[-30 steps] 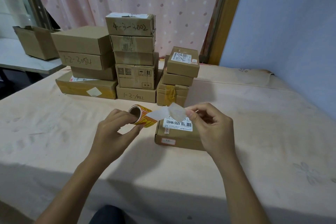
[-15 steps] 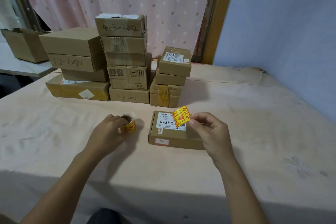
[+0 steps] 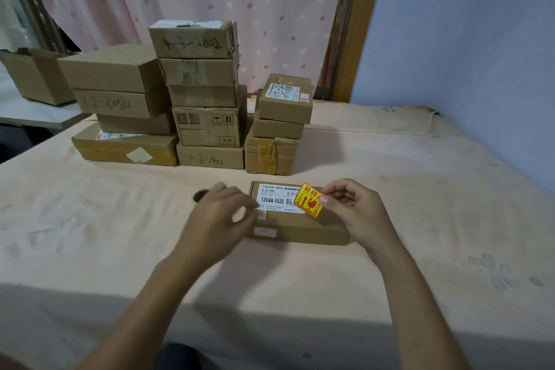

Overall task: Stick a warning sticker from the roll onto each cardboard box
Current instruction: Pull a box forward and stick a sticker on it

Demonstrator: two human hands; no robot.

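A flat cardboard box [image 3: 300, 227] with a white "12V4A-5525" label lies on the bed in front of me. My right hand [image 3: 357, 213] pinches a yellow-and-red warning sticker [image 3: 310, 201] by its right edge, tilted, over the box's top right part. My left hand [image 3: 219, 219] hovers at the box's left end, blurred, fingers loosely curled and holding nothing. The sticker roll [image 3: 199, 196] lies on the bed just behind my left hand, mostly hidden by it.
Three stacks of cardboard boxes [image 3: 207, 117] stand behind the flat box, left to centre. The bed's peach sheet [image 3: 420, 189] stretches right to a blue wall. An open carton [image 3: 36, 75] sits on a side table at far left.
The sticker came off the roll and my right hand brought it down over the box. My left hand set the roll down on the bed, let go and moved right toward the box.
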